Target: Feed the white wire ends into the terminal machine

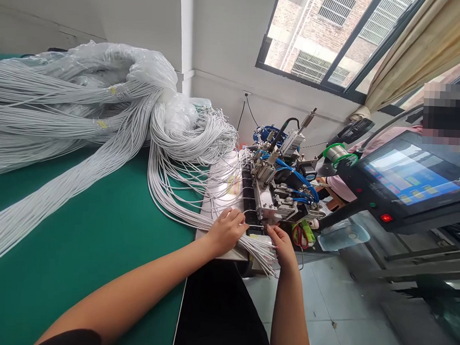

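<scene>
My left hand [228,231] is closed over a bunch of thin white cables [259,251], whose cut ends fan out past my fingers. A single white cable runs from beside my left fingers to my right hand [283,244], where thumb and forefinger pinch its end. This pinch is at the front lower edge of a bench machine [265,197] with metal blocks, cylinders and blue air tubes. More white cables [190,211] trail from the left hand back across the table edge. Fine details at the cable end are too small to make out.
A green-topped table [97,238] carries large cable bundles [49,126] partly wrapped in clear plastic [154,67]. To the right are a touchscreen [416,173], a wire spool [336,154], a clear plastic bin [343,237] and another person's pink sleeve [339,187].
</scene>
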Motion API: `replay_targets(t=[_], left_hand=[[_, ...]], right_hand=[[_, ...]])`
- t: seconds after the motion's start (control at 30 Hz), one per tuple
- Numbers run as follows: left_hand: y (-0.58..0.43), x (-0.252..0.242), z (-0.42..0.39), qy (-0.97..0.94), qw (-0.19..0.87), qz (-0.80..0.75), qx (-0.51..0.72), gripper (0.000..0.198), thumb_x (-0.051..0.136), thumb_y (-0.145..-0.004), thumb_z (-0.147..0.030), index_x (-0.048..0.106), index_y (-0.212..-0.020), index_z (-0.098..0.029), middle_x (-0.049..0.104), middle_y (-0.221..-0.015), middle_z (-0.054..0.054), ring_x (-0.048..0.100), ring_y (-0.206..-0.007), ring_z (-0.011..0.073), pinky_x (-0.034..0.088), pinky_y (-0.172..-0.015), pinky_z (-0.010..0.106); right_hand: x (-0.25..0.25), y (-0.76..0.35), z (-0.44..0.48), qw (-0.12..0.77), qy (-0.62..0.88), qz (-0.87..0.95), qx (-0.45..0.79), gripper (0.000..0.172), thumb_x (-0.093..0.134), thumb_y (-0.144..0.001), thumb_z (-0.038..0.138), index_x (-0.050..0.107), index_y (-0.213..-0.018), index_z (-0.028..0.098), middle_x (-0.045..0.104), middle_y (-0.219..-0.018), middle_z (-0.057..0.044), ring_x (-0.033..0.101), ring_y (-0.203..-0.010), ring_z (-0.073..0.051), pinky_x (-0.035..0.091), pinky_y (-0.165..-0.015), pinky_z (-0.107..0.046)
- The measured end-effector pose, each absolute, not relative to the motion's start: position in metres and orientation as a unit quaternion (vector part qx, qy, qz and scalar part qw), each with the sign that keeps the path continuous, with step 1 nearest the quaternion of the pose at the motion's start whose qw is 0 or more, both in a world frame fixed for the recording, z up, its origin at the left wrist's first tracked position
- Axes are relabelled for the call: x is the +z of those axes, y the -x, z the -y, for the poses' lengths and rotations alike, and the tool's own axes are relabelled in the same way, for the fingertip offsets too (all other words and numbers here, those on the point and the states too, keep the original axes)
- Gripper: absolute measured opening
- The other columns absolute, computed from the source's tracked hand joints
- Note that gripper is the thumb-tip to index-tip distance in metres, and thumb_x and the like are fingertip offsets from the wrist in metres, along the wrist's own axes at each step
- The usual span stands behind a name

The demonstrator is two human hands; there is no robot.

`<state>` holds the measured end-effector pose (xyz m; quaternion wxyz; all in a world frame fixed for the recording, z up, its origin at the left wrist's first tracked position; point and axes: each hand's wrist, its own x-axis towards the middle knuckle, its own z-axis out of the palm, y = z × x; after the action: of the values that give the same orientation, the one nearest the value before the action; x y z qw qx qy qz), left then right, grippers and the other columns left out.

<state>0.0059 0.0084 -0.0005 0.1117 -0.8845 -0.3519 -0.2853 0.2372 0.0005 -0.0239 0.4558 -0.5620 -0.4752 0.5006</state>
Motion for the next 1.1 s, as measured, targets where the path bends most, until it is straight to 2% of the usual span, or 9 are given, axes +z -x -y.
replay_targets(t=[0.17,0.27,0.57,0.7,0.8,0.9,1.0,1.1], left_hand=[[-0.005,-0.001,-0.007,0.874,0.115,0.376,-0.284,0.037,0.061,-0.07,-0.013,0.063,-0.107,-0.016,0.057,-0.121,0.01,0.047,-0.114,0.027,0.029,-0.099,0.043],[-0.004,0.0,-0.006,0.875,0.11,0.378,-0.281,0.047,0.061,-0.065,-0.011,0.061,-0.112,-0.017,0.056,-0.125,0.01,0.047,-0.113,0.0269,0.027,-0.099,0.044],[-0.002,0.0,-0.007,0.878,0.134,0.342,-0.308,0.037,0.055,-0.07,-0.007,0.062,-0.104,-0.019,0.061,-0.114,0.007,0.055,-0.098,0.0222,0.028,-0.095,0.044],[-0.001,0.0,-0.007,0.88,0.144,0.316,-0.324,0.031,0.049,-0.078,-0.007,0.062,-0.103,-0.019,0.063,-0.108,0.006,0.059,-0.091,0.018,0.03,-0.092,0.041],[0.0,0.001,-0.007,0.894,0.153,0.281,-0.314,0.028,0.043,-0.086,-0.009,0.061,-0.105,-0.02,0.063,-0.103,0.005,0.06,-0.082,0.0139,0.034,-0.086,0.035],[0.001,0.0,-0.006,0.907,0.161,0.244,-0.303,0.027,0.04,-0.09,-0.012,0.059,-0.107,-0.02,0.063,-0.087,0.002,0.058,-0.069,0.0121,0.037,-0.075,0.031],[0.0,-0.002,-0.005,0.911,0.166,0.222,-0.304,0.025,0.039,-0.09,-0.014,0.057,-0.107,-0.019,0.057,-0.067,-0.003,0.052,-0.057,0.0117,0.037,-0.066,0.03],[0.0,-0.004,-0.005,0.908,0.16,0.215,-0.321,0.021,0.04,-0.094,-0.021,0.056,-0.107,-0.021,0.054,-0.061,-0.005,0.05,-0.051,0.0106,0.037,-0.064,0.029]], right_hand=[[-0.014,-0.255,0.016,0.434,0.554,0.52,0.485,0.043,0.061,-0.079,0.059,0.061,-0.074,0.016,0.047,-0.059,0.002,0.034,-0.05,-0.01,0.028,-0.047,-0.023],[-0.003,-0.264,0.028,0.403,0.548,0.556,0.477,0.043,0.059,-0.081,0.058,0.063,-0.075,0.016,0.05,-0.064,0.0,0.034,-0.05,-0.01,0.028,-0.046,-0.024],[0.019,-0.27,0.043,0.358,0.527,0.652,0.41,0.024,0.065,-0.082,0.042,0.065,-0.078,0.018,0.059,-0.079,-0.003,0.049,-0.064,-0.014,0.038,-0.057,-0.026],[0.021,-0.267,0.041,0.34,0.532,0.685,0.363,0.023,0.061,-0.086,0.041,0.064,-0.079,0.019,0.059,-0.078,-0.004,0.051,-0.065,-0.016,0.039,-0.057,-0.027],[0.026,-0.262,0.038,0.362,0.533,0.695,0.32,0.025,0.059,-0.087,0.041,0.062,-0.076,0.02,0.059,-0.076,-0.004,0.053,-0.067,-0.018,0.041,-0.06,-0.028],[0.032,-0.256,0.034,0.384,0.538,0.698,0.275,0.025,0.056,-0.089,0.041,0.06,-0.076,0.02,0.059,-0.075,-0.005,0.052,-0.068,-0.019,0.041,-0.062,-0.028],[0.035,-0.249,0.031,0.388,0.547,0.695,0.259,0.026,0.055,-0.089,0.043,0.06,-0.076,0.02,0.058,-0.074,-0.005,0.051,-0.067,-0.019,0.041,-0.062,-0.029],[0.034,-0.244,0.029,0.393,0.557,0.684,0.258,0.029,0.055,-0.087,0.046,0.06,-0.076,0.02,0.057,-0.07,-0.004,0.05,-0.064,-0.018,0.041,-0.059,-0.028]])
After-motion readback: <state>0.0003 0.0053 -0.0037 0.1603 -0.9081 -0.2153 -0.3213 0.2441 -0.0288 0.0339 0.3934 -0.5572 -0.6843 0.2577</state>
